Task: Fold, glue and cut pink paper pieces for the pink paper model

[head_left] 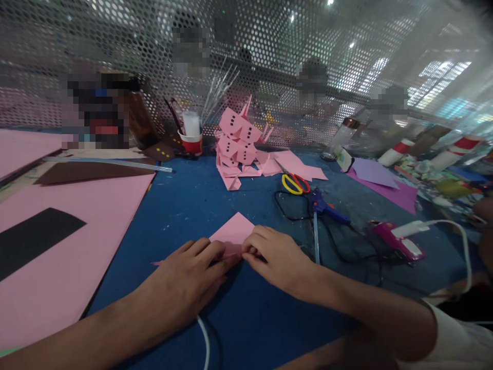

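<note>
A small pink paper piece [232, 232] lies on the blue table [246, 313] in front of me, partly folded. My left hand [188, 280] rests on its near left part, fingers pressed flat along the fold. My right hand [275, 257] pinches the paper's near right edge with curled fingers. The paper's near part is hidden under both hands.
A pile of pink folded pieces with black dots [236, 141] stands behind. Yellow-and-red scissors [295, 183], a blue glue gun [325, 208] and a pink glue gun [396, 244] lie to the right. Large pink sheets [65, 257] cover the left. A perforated metal screen [269, 51] closes the back.
</note>
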